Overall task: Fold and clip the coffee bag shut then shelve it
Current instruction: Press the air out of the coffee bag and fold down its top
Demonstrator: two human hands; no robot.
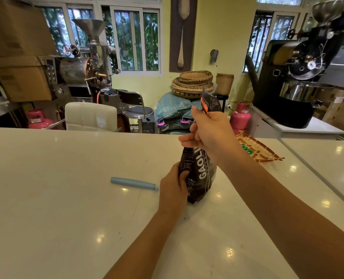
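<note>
A dark brown coffee bag [201, 174] with white lettering stands upright on the white counter [66, 198], a little right of the middle. My left hand [173, 188] grips its lower left side. My right hand [209, 129] squeezes the bag's neck, and the open top with an orange strip sticks up above my fist. A long pale blue bag clip [133, 183] lies flat on the counter just left of my left hand, apart from it.
A patterned woven mat [257, 148] lies on the counter behind the bag to the right. Beyond the counter's far edge stand a white chair [90, 115], a stool, sacks, stacked baskets, pink gas cylinders and two coffee roasters.
</note>
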